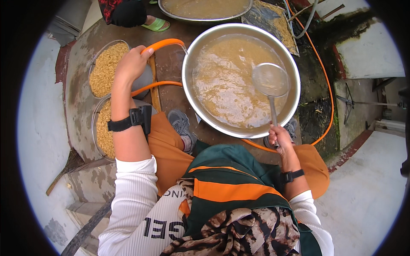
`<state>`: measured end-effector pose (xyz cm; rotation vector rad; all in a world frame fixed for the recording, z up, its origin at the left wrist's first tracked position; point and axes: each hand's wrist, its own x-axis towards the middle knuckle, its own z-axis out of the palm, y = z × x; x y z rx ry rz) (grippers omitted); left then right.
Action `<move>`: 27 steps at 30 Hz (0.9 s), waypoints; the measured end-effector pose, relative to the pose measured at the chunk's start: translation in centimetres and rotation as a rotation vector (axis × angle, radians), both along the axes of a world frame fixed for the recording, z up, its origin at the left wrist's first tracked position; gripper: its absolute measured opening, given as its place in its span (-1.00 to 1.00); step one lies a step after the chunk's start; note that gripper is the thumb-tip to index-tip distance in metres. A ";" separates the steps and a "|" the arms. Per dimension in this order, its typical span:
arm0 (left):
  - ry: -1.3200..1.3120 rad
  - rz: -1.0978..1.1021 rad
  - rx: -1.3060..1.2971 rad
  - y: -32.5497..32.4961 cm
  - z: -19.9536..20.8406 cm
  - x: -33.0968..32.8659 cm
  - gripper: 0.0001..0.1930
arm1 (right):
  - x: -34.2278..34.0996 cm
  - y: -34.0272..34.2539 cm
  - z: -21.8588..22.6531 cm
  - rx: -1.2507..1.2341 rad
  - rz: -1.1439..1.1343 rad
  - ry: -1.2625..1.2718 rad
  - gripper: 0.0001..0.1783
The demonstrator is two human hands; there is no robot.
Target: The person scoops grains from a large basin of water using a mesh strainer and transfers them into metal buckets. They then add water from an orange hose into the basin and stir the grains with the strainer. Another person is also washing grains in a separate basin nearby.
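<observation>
My left hand (131, 64) is closed round an orange hose (166, 42). The hose's end sits at the left rim of a wide metal basin (187, 81), where a little water appears to run out. Cloudy yellowish-brown water with a rippled surface and bits floating in it fills the basin. My right hand (279, 137), over the near right rim, grips the handle of a round mesh skimmer (270, 80). The skimmer's head lies over the right part of the water, partly wet or dipped; how deep I cannot tell.
Two round containers of golden grain (109, 68) stand at the left. Another metal basin (205, 19) of murky water is at the far side, near a person's green sandal (156, 24). Grain lies on a mat (273, 21) at the far right. More orange hose (328, 91) loops round the right.
</observation>
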<state>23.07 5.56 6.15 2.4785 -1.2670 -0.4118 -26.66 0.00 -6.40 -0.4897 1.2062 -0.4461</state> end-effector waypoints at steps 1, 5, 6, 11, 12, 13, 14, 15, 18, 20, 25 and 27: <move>0.002 0.025 0.014 0.0 0.0 0.1 -0.62 | 0.0 -1.0 -0.5 -0.045 -0.041 0.068 -0.90; -0.014 0.094 0.015 0.0 -0.1 0.2 -0.65 | 0.7 -6.2 -2.5 -0.114 -0.058 0.141 -0.87; -0.015 0.096 0.031 -0.2 -0.1 0.2 -0.67 | 1.2 -7.4 -3.1 -0.108 -0.053 0.162 -0.89; -0.012 0.044 0.081 0.0 -0.6 0.1 -0.69 | 5.1 -12.6 -6.5 -0.085 -0.033 0.167 -0.91; -0.011 0.040 0.106 0.0 -0.7 0.1 -0.69 | 6.1 -13.4 -7.1 -0.090 -0.007 0.173 -0.91; -0.010 0.037 0.132 0.0 -0.7 0.1 -0.69 | 7.0 -14.0 -7.7 -0.087 0.003 0.171 -0.90; -0.008 0.036 0.159 0.0 -0.8 0.1 -0.68 | 8.0 -14.5 -8.2 -0.103 0.028 0.181 -0.90; -0.010 0.028 0.157 0.1 -0.8 0.0 -0.69 | 9.1 -14.9 -8.7 -0.110 0.039 0.183 -0.90; -0.019 0.015 0.159 0.1 -0.7 0.1 -0.70 | 12.4 -15.3 -9.6 -0.129 0.098 0.168 -0.89; -0.022 0.021 0.188 0.1 -0.6 0.0 -0.70 | 14.2 -14.9 -9.7 -0.123 0.164 0.167 -0.90; -0.006 0.010 0.189 -0.2 -0.6 0.0 -0.71 | 15.4 -11.4 -8.7 -0.259 0.486 0.234 -0.86; 0.000 0.016 0.199 -0.2 -0.7 0.0 -0.71 | 14.5 -9.5 -7.9 -0.247 0.586 0.191 -0.86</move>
